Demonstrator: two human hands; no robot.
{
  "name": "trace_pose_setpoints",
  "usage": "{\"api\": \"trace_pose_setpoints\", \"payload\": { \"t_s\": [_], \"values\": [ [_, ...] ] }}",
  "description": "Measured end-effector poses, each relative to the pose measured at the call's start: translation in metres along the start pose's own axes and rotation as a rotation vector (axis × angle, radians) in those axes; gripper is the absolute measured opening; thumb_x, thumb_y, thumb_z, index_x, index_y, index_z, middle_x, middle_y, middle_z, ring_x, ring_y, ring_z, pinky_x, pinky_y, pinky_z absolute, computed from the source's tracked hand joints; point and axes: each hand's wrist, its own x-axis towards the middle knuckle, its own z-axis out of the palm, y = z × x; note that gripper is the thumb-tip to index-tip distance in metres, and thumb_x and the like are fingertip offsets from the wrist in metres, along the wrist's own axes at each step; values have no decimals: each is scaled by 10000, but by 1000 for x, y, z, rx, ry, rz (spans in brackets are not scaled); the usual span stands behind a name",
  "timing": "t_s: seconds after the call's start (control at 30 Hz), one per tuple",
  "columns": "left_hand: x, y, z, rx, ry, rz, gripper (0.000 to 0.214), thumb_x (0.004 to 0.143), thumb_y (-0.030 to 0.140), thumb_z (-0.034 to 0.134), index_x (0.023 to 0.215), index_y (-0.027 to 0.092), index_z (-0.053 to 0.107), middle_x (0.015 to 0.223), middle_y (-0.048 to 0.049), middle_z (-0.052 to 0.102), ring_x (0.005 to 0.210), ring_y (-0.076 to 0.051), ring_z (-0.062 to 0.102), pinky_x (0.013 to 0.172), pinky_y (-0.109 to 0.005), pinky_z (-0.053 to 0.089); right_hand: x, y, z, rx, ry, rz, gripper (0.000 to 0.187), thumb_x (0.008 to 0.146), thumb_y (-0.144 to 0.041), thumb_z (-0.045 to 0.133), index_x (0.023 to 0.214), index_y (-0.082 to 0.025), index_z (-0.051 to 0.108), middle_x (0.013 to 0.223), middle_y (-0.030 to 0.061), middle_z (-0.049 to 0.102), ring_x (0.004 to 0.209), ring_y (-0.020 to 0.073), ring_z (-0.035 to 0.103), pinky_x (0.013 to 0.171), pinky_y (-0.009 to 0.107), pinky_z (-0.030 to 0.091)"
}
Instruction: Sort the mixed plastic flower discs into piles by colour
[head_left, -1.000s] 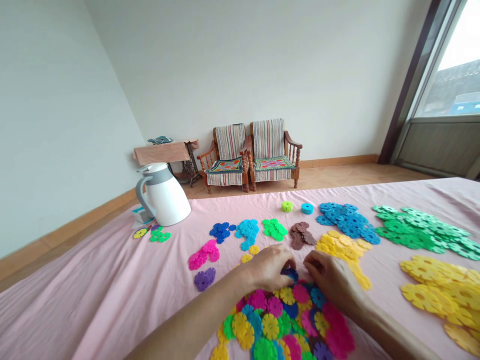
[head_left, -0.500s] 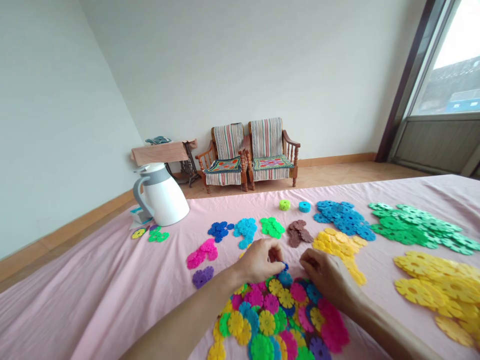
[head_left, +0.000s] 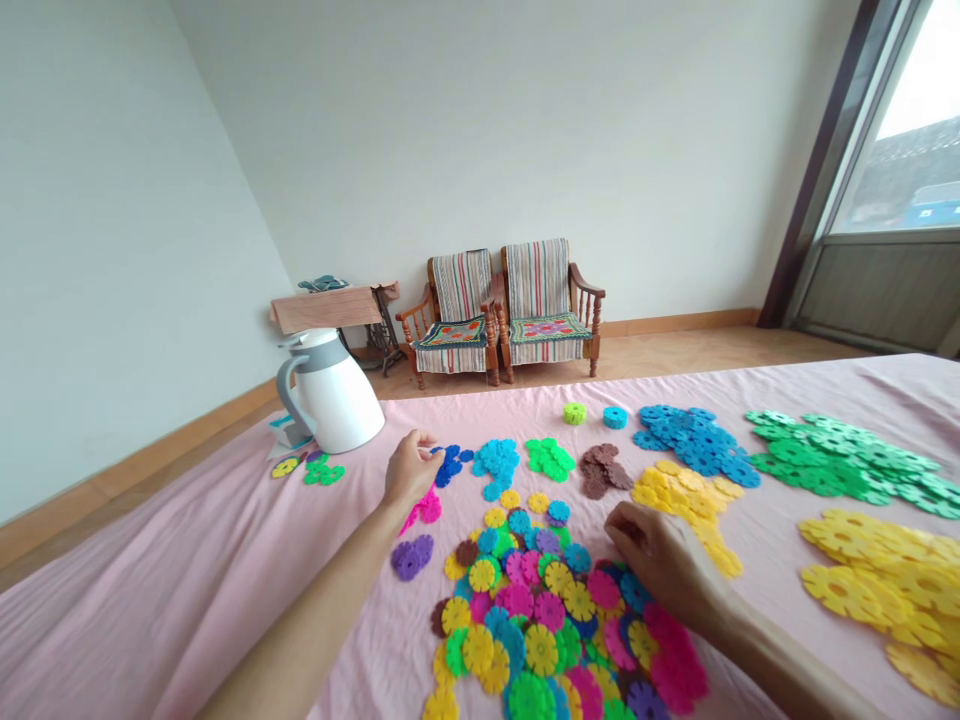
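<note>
Left hand point(head_left: 411, 470) at dark-blue pile point(head_left: 451, 466), right hand point(head_left: 664, 558) beside mixed heap point(head_left: 541, 608).
Left grip nearly closed at pile's left edge, can't tell if a disc is in it; right grip curled, contents hidden, between heap and yellow pile point(head_left: 696, 508). All discs on pink cloth point(head_left: 225, 570). Probably best: release low and flat, fingers parting gently, wrist clear of the partly hidden pink pile point(head_left: 429, 507), no spill toward light-blue pile point(head_left: 496, 464).
</note>
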Motion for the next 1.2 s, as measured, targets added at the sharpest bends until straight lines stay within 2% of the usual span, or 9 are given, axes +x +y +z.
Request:
{"api": "trace_pose_setpoints", "payload": {
  "t_s": [0.07,0.17,0.3,0.37,0.47,0.63,0.77,0.93,1.2],
  "values": [
    [-12,10,3,12,-45,43,113,658,175,602,768,182,581,805,-12,653,687,-144,593,630,-243,442,0,-1,-6,28,-60,3,187,817,-273,431,679,-203,536,604,-13,567,576,141,524,554,261,368],
    [-44,37,14,5,-221,163,100,659,153,621,752,190,634,780,6,670,704,-138,603,651,-230,448,-1,-5,-22,53,-164,5,141,800,-291,473,743,-197,561,654,2,590,610,147,537,575,267,394],
    [-94,81,28,31,-560,490,79,749,149,596,755,182,667,780,-14,662,750,-142,597,713,-247,445,-8,-15,-51,5,-318,-51,142,736,-267,567,864,-206,573,831,31,611,749,168,553,658,283,417],
    [-115,98,33,47,-688,642,46,758,174,633,781,185,671,800,-20,656,823,-159,592,783,-266,435,-12,-20,-60,-34,-396,-85,210,679,-201,598,887,-216,573,888,31,603,801,178,547,693,291,414],
    [-135,111,40,93,-810,817,87,755,201,674,839,187,660,856,-22,647,880,-170,578,846,-283,410,-15,-26,-62,-74,-401,-102,240,671,-157,590,906,-204,569,912,42,587,829,186,540,717,304,413],
    [-141,112,46,250,-765,830,118,780,237,663,877,181,626,951,-39,607,941,-188,534,869,-298,397,-14,-26,-48,-50,-333,-168,128,768,-141,513,864,-190,583,855,42,585,782,170,551,699,297,412],
    [-132,103,38,350,-726,735,30,800,195,615,789,178,592,873,-28,575,908,-184,520,820,-293,406,-12,-20,-34,12,-250,-182,108,801,-149,492,840,-191,583,838,40,608,774,166,569,693,289,421],
    [-124,96,31,431,-683,622,49,763,140,607,753,180,581,845,-26,563,883,-194,518,786,-312,404,-9,-15,-19,84,-105,-190,169,828,-215,481,961,-199,584,892,48,648,828,185,596,755,331,449],
    [-129,112,55,360,-740,687,200,791,242,643,986,196,642,934,-57,592,944,-224,532,831,-330,427,0,-7,-18,134,88,-121,161,820,-223,448,886,-186,590,822,45,661,710,168,613,659,313,477]
  ]
}}
